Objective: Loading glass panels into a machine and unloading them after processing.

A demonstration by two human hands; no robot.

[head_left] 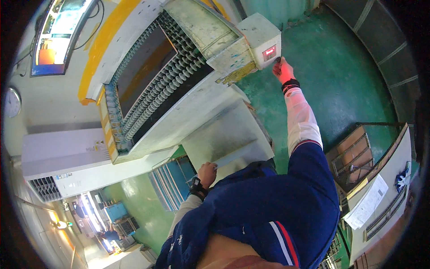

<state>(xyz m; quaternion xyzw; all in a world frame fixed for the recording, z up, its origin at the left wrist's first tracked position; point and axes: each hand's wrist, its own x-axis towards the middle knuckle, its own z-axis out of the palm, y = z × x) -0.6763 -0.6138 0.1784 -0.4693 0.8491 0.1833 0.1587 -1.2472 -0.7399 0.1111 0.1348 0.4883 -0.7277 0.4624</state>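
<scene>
My right arm reaches far forward, and my right hand (283, 70) pinches a small dark knob (278, 59) at the side of a white control box (262, 38). A red lit display (269, 53) glows on that box. Low beside my body, my left hand (207, 174) is closed at the end of a long grey flat strip (236, 153), which lies across a grey metal cabinet (219, 130). In front of me, a dark flat panel (145, 71) rests on the rows of rollers (168, 96) of a conveyor machine.
A rack of upright panels (168, 184) stands left of my left hand. At right are a metal-framed cart (356, 154) and a pale board with a paper sheet (367, 201). A screen (60, 38) hangs at the upper left. The floor (331, 67) is green.
</scene>
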